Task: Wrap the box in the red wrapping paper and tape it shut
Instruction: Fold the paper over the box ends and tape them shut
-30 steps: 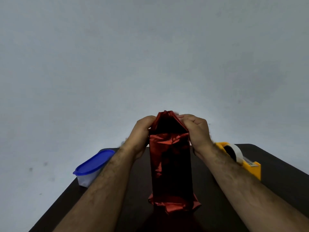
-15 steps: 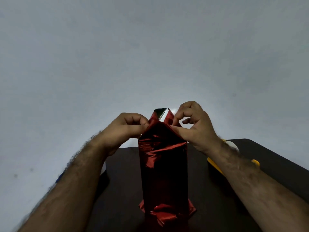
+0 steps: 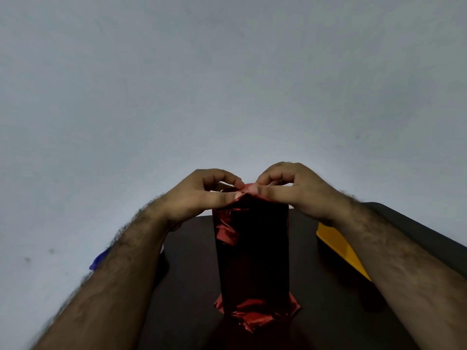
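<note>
A tall box covered in shiny red wrapping paper stands upright on the dark table. Crumpled red paper bunches around its base. My left hand and my right hand meet at the box's top, thumbs and fingers pinching the red paper flaps together into a peak at the centre. The box's top face is hidden under the folded paper and my fingers.
A yellow tape dispenser lies on the table to the right, mostly hidden by my right forearm. A sliver of a blue container lid shows behind my left forearm. A plain grey wall fills the background.
Both hands have come together over the top of the box, folding the open paper flaps inward and closing the gap that showed before. The view has tilted, and my arms now hide the blue container.
</note>
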`<state>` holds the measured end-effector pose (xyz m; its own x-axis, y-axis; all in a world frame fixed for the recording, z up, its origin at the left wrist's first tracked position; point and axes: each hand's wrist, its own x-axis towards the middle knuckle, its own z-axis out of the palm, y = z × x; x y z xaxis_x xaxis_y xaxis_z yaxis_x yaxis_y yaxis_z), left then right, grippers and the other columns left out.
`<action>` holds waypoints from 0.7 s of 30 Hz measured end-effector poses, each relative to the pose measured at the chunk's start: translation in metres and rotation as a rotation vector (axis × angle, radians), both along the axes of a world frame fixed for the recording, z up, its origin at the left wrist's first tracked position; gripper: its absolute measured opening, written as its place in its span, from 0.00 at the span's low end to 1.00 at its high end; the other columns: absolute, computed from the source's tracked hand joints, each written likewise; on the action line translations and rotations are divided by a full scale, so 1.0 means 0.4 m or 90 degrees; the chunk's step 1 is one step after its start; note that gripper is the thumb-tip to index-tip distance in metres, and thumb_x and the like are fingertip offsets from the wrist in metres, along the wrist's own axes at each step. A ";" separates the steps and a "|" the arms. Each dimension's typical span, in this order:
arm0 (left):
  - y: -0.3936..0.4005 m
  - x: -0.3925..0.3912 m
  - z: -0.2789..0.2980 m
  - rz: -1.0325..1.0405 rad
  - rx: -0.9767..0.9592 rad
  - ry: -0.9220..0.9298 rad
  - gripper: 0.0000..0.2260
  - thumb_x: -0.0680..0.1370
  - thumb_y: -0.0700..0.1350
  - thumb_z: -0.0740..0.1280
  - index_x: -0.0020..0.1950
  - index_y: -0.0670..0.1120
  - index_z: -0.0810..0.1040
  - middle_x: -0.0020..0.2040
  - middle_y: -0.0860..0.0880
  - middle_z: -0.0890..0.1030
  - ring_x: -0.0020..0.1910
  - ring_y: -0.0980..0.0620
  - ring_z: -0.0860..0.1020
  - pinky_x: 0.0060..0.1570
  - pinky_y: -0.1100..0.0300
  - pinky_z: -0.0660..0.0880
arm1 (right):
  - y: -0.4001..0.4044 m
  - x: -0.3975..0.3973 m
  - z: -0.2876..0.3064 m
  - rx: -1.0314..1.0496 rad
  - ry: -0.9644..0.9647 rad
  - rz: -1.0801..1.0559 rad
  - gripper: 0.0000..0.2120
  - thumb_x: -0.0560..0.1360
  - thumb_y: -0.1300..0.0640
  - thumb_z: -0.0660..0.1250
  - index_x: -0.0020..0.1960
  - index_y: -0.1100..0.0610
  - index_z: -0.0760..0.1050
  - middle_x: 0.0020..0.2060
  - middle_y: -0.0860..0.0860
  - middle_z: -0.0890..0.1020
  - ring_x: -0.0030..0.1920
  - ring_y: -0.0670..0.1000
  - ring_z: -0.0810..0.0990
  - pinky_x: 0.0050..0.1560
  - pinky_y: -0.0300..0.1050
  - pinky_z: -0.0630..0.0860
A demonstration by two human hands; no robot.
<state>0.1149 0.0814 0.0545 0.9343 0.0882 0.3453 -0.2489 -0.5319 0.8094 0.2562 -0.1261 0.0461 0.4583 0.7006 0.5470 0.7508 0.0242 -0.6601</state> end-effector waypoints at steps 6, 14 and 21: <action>-0.013 -0.010 0.013 0.036 -0.021 -0.062 0.19 0.75 0.54 0.79 0.60 0.45 0.84 0.52 0.44 0.88 0.53 0.49 0.87 0.52 0.61 0.80 | -0.009 -0.003 0.003 0.021 -0.009 -0.067 0.17 0.67 0.36 0.79 0.54 0.38 0.85 0.59 0.39 0.80 0.60 0.42 0.80 0.59 0.46 0.79; 0.002 -0.011 0.013 0.071 0.144 -0.042 0.23 0.61 0.66 0.78 0.53 0.62 0.89 0.67 0.63 0.81 0.70 0.64 0.75 0.73 0.43 0.72 | -0.011 -0.013 -0.005 -0.027 -0.017 0.004 0.19 0.65 0.30 0.76 0.51 0.37 0.87 0.54 0.40 0.83 0.60 0.39 0.79 0.61 0.42 0.75; -0.008 0.002 0.016 0.082 0.226 -0.018 0.25 0.61 0.69 0.77 0.56 0.63 0.88 0.68 0.65 0.79 0.69 0.68 0.73 0.75 0.44 0.68 | -0.016 0.006 -0.014 -0.025 -0.025 0.000 0.28 0.64 0.29 0.74 0.61 0.35 0.80 0.65 0.35 0.77 0.65 0.38 0.76 0.57 0.42 0.73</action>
<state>0.1156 0.0784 0.0610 0.9133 0.0741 0.4005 -0.1812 -0.8068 0.5624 0.2584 -0.1325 0.0407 0.4378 0.7213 0.5367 0.7758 -0.0013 -0.6310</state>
